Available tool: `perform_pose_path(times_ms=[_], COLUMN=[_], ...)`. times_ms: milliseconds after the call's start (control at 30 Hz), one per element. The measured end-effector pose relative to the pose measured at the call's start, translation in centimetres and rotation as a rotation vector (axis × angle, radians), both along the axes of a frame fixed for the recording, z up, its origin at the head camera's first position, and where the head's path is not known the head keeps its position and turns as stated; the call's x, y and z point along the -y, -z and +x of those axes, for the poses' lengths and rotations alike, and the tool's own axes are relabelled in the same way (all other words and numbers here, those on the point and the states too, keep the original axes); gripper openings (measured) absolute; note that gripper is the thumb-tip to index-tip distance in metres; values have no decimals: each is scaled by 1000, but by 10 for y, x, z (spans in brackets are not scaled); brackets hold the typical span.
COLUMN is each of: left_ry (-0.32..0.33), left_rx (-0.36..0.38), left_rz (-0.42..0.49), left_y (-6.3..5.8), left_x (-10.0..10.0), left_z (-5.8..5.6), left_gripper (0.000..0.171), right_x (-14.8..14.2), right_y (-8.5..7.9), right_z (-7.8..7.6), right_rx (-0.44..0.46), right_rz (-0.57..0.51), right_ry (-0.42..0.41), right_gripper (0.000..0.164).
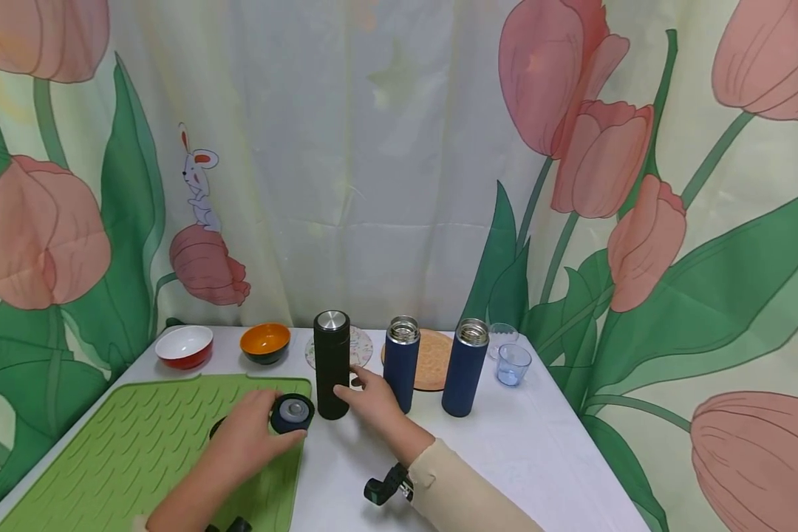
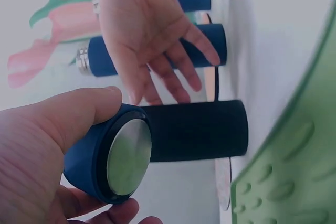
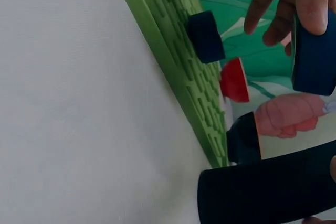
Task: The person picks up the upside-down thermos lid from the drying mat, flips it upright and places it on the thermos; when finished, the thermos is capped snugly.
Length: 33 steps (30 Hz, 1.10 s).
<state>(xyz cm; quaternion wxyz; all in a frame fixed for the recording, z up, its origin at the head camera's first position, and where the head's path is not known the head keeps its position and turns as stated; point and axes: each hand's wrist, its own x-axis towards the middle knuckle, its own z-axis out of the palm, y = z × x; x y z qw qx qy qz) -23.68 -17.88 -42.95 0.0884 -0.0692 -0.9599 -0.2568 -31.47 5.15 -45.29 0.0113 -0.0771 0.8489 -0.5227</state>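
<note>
My left hand (image 1: 249,432) pinches a navy bottle cap (image 1: 292,412) between thumb and fingers above the mat. A pale metallic disc shows in the cap's end in the left wrist view. My right hand (image 1: 375,399) is at the right side of an upright black thermos bottle (image 1: 332,369) with a silver-topped lid. In the left wrist view its fingers look spread and fairly straight beside the bottle; firm contact is not plain. Two navy bottles, one nearer (image 1: 401,362) and one farther right (image 1: 465,369), stand uncapped with steel threaded necks. Another navy cap (image 3: 206,36) lies on the mat.
A green textured mat (image 1: 153,421) covers the table's left side. Behind it stand a red-and-white bowl (image 1: 185,347) and an orange-lined bowl (image 1: 264,341). A patterned round mat (image 1: 361,347), a brown round board (image 1: 432,377) and glass cups (image 1: 513,366) are at the back.
</note>
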Motion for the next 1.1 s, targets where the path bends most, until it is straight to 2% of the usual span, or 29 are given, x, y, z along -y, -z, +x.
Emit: perform_pose_path(times_ms=[167,300,400,533,767,967,1100], left_ry=[19,42,69,105,192,215,277], left_rx=[-5,9,12,-6,-36,-2,-3], left_rz=[57,154,207,232,272,315,329], left_y=[-1,-2,-4,-10,-18,-17,-15], left_x=[-13,-24,-33,-44,-60,-67,-71], left_z=[-2,-5,-6,-6,-4,2,2], left_gripper=[81,74,71,71,66,63,62], right_x=[-19,-38,-55,-74,-85,-81,-80], right_y=[-9,-18,-26,-35,-41,-39,-38], right_z=[20,39,53,66,77,83,88], right_rx=[59,89,92,80,33,-17,-3], right_rz=[6,-20,-39,-56,-38,3,11], right_ry=[-48,-113,-157,-185,-203,-243,-243], right_gripper=[56,53,53,58,65,68,70])
